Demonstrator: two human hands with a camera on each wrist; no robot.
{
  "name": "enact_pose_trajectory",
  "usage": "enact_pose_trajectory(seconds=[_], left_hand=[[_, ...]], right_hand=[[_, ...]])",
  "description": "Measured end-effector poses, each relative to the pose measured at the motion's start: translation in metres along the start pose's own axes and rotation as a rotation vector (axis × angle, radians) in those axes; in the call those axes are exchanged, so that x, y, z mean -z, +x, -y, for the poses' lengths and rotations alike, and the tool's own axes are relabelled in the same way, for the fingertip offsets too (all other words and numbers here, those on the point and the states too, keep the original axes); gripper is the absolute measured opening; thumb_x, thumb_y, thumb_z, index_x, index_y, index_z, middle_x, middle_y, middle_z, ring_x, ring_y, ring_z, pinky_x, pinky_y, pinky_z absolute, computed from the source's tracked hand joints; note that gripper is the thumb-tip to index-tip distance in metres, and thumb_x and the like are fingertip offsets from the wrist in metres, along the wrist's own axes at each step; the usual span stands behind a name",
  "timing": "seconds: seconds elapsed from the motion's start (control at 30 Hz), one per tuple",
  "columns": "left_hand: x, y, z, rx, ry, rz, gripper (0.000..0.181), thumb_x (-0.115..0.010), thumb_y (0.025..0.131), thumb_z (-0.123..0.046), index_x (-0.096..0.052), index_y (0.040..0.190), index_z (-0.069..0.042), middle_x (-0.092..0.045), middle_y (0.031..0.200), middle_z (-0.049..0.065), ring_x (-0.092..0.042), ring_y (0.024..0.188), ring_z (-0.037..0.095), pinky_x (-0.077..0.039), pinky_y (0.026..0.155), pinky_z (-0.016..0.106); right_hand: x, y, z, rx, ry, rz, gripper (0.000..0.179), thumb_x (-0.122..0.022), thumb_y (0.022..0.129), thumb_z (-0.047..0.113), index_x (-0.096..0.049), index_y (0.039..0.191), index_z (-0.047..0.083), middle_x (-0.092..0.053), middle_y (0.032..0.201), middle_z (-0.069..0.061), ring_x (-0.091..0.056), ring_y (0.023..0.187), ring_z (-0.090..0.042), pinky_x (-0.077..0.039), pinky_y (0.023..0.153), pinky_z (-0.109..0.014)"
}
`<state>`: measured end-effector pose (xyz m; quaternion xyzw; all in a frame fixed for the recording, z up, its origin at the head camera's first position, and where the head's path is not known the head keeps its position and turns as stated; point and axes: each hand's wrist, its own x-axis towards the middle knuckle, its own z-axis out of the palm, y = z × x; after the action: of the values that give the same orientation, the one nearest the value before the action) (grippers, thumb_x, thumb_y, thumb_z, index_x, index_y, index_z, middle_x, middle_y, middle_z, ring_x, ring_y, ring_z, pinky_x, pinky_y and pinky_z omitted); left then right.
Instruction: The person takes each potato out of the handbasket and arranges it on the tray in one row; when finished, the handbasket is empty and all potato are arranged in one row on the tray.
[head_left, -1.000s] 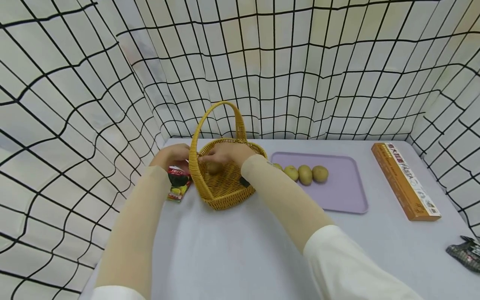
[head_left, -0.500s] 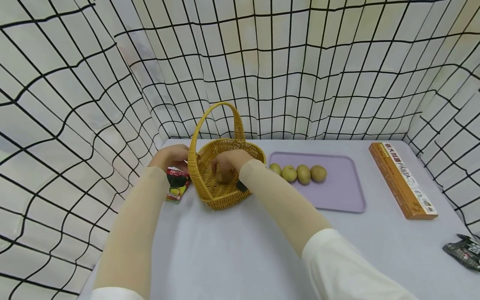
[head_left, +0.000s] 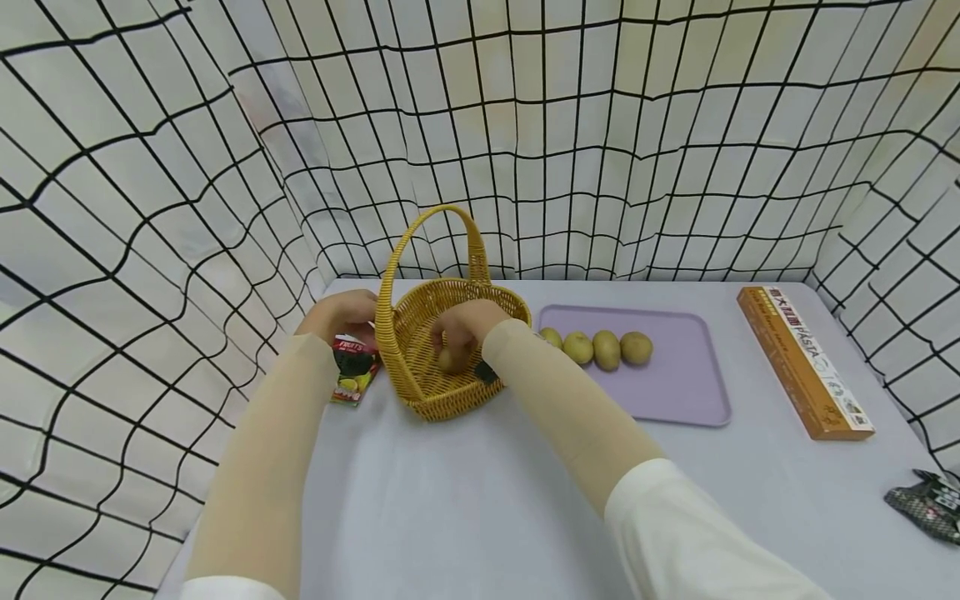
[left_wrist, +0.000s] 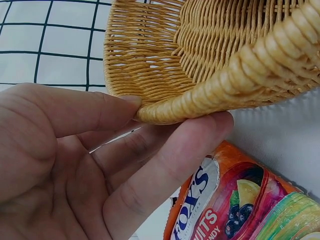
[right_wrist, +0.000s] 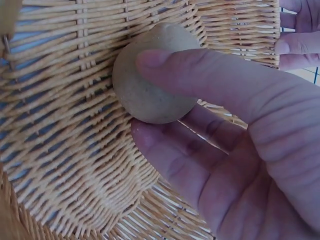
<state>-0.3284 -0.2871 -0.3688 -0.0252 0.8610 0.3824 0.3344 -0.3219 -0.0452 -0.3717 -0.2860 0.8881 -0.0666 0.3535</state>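
Observation:
A yellow wicker basket (head_left: 442, 407) with a tall arched handle stands at left centre in the head view. Inside it, my right hand (head_left: 468, 323) grips a potato (right_wrist: 150, 95) low over the woven bottom; in the right wrist view the thumb lies across its top and fingers curl beneath. My left hand (left_wrist: 100, 155) pinches the rim of the basket (left_wrist: 200, 102) at its left side, thumb inside and fingers outside. Just below those fingers lies a colourful Fox's fruit candy bag (left_wrist: 225, 205), partly covered by the left hand in the head view.
Right of the basket, a lilac tray (head_left: 675, 400) carries several potatoes (head_left: 606, 350) in a row. Beyond it lies an orange pasta box (head_left: 806, 367). A dark mesh-patterned packet (head_left: 930, 504) sits at the right edge. Black netting (head_left: 570, 150) encloses the table's back and sides.
My right hand has brought the potato from the basket's left side toward its middle, nearer the front. The left hand keeps its place at the rim.

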Motion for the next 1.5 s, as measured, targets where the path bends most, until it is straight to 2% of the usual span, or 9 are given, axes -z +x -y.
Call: enact_pose_trajectory(seconds=[0.23, 0.37, 0.47, 0.6, 0.8, 1.03, 1.33, 1.5], left_hand=[[-0.001, 0.001, -0.001, 0.008, -0.004, 0.002, 0.041, -0.051, 0.107, -0.018, -0.052, 0.136, 0.011, -0.068, 0.100, 0.011, -0.069, 0.065, 0.010, -0.065, 0.075, 0.031], [-0.001, 0.001, -0.002, 0.008, -0.001, 0.000, 0.041, -0.051, 0.107, -0.019, -0.053, 0.135, 0.011, -0.067, 0.100, 0.011, -0.070, 0.066, 0.011, -0.066, 0.077, 0.033], [-0.001, 0.000, -0.003, 0.007, 0.006, -0.001, 0.040, -0.052, 0.107, -0.019, -0.053, 0.135, 0.010, -0.067, 0.102, 0.012, -0.070, 0.068, 0.012, -0.065, 0.080, 0.035], [-0.002, 0.001, -0.004, 0.010, 0.014, 0.001, 0.041, -0.053, 0.107, -0.019, -0.052, 0.135, 0.010, -0.067, 0.102, 0.012, -0.070, 0.067, 0.011, -0.065, 0.080, 0.034], [-0.002, 0.003, -0.005, 0.011, 0.024, -0.001, 0.043, -0.053, 0.107, -0.020, -0.052, 0.137, 0.011, -0.067, 0.104, 0.013, -0.070, 0.067, 0.011, -0.065, 0.077, 0.033], [-0.002, 0.001, -0.005, 0.024, 0.011, -0.007, 0.043, -0.051, 0.106, -0.017, -0.051, 0.138, 0.012, -0.067, 0.107, 0.016, -0.069, 0.065, 0.012, -0.065, 0.078, 0.034], [-0.001, 0.001, -0.004, 0.022, 0.017, -0.005, 0.041, -0.052, 0.107, -0.016, -0.052, 0.137, 0.012, -0.067, 0.103, 0.013, -0.069, 0.066, 0.013, -0.065, 0.081, 0.036], [0.000, 0.002, -0.003, 0.013, 0.017, -0.004, 0.043, -0.051, 0.107, -0.017, -0.050, 0.138, 0.012, -0.066, 0.111, 0.016, -0.069, 0.067, 0.011, -0.065, 0.077, 0.033]], right_hand=[[0.003, 0.001, -0.010, 0.003, 0.071, 0.016, 0.039, -0.076, 0.082, 0.006, -0.067, 0.113, 0.029, -0.058, 0.120, -0.003, -0.051, 0.110, -0.023, -0.050, 0.069, -0.031], [0.003, 0.005, -0.017, 0.055, 0.122, 0.039, 0.037, -0.074, 0.083, 0.004, -0.064, 0.112, 0.023, -0.056, 0.121, -0.004, -0.051, 0.109, -0.022, -0.056, 0.078, -0.034], [0.004, 0.007, -0.022, 0.124, 0.144, 0.055, 0.032, -0.074, 0.086, 0.007, -0.061, 0.113, 0.017, -0.057, 0.120, -0.004, -0.054, 0.106, -0.019, -0.057, 0.088, -0.034], [0.004, 0.007, -0.028, 0.187, 0.170, 0.048, 0.027, -0.074, 0.088, 0.012, -0.058, 0.110, 0.012, -0.057, 0.114, -0.004, -0.055, 0.101, -0.016, -0.057, 0.087, -0.030], [0.006, 0.000, -0.035, 0.202, 0.258, 0.055, 0.016, -0.069, 0.093, 0.015, -0.055, 0.100, 0.011, -0.055, 0.104, -0.002, -0.055, 0.095, -0.013, -0.058, 0.085, -0.028], [0.007, -0.006, -0.038, 0.220, 0.377, 0.039, 0.015, -0.066, 0.090, 0.010, -0.055, 0.100, 0.009, -0.055, 0.103, -0.004, -0.055, 0.093, -0.016, -0.060, 0.089, -0.034], [0.015, -0.019, -0.043, 0.211, 0.436, 0.034, 0.027, -0.073, 0.089, 0.015, -0.058, 0.109, 0.004, -0.059, 0.112, -0.008, -0.062, 0.099, -0.019, -0.060, 0.099, -0.044], [0.016, -0.028, -0.046, 0.249, 0.440, 0.043, 0.036, -0.068, 0.092, 0.013, -0.060, 0.125, 0.005, -0.056, 0.125, -0.011, -0.063, 0.104, -0.021, -0.060, 0.099, -0.045]])
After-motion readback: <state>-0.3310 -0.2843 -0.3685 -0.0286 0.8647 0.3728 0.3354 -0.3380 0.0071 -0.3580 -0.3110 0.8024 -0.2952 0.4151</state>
